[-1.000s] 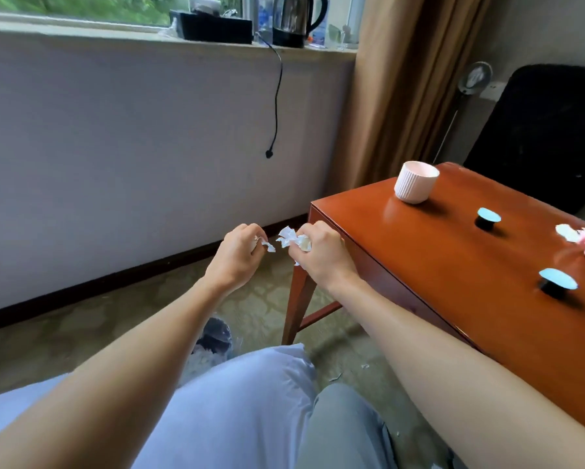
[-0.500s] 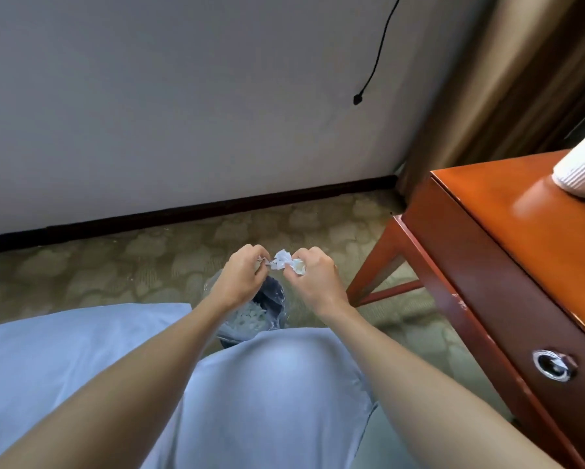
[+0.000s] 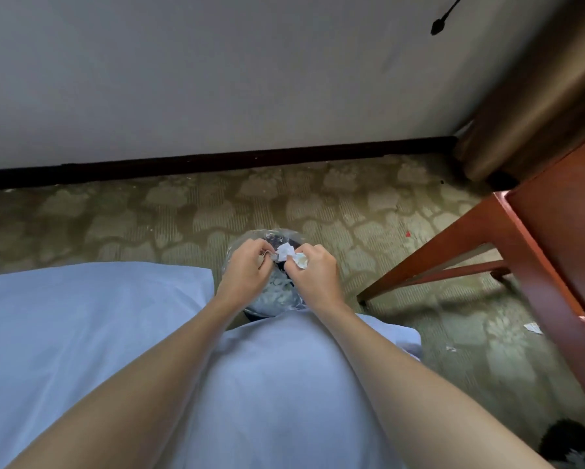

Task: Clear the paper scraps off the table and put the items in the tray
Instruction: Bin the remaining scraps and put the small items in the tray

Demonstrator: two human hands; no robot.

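Observation:
Both hands hover above a small waste bin (image 3: 247, 238) lined with a clear bag, standing on the carpet between my knees. My right hand (image 3: 313, 270) grips a crumpled wad of white paper scraps (image 3: 299, 258). My left hand (image 3: 247, 267) pinches one white scrap (image 3: 284, 252) at the fingertips, right beside the wad. The bin holds more white scraps (image 3: 279, 292), mostly hidden by my hands. The tray is out of view.
The red-brown wooden table (image 3: 562, 211) rises at the right, its leg and crossbar close to my right arm. A few loose scraps (image 3: 532, 328) lie on the patterned carpet beneath it. A wall with a dark baseboard (image 3: 216, 162) runs behind; a curtain (image 3: 534, 96) hangs at the upper right.
The view has tilted down from the tabletop to the floor. Both hands, still holding the scraps, have moved off the table corner to a spot over the bin.

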